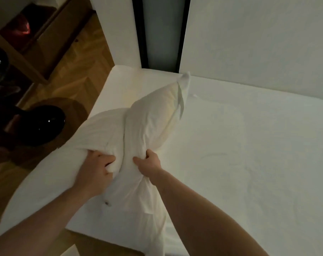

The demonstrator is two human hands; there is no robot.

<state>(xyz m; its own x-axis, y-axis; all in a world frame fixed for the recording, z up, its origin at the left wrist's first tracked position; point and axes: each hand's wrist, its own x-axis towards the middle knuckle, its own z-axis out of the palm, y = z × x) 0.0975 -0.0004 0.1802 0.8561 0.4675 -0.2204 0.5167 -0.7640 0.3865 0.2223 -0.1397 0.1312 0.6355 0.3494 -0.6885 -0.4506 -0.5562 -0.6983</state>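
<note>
A person leans over the bed [249,145] and has a white pillow [147,119] bunched up in both hands. The left hand [94,167] grips a fistful of the pillowcase at the near edge, fingers curled into the cloth and the thumb pressed across a fold. The right hand [149,164] sits just beside it, also clenched round a wad of the same fabric, thumb pointing toward the other hand. Between the two fists the cloth twists into a deep crease, so the pillow splits into two lobes: one bulges left over the mattress edge, the other stretches away toward the wall [249,34], its far corner flap lifted. The pillow lies at the left part of the bed, over the white sheet, with its loose lower end trailing toward the person. A small dark spot, perhaps a button [107,202], shows on the case near the left wrist; the light is too dim to be sure. To the left lie the wooden floor [79,74] and a shiny black round object [40,124].
</note>
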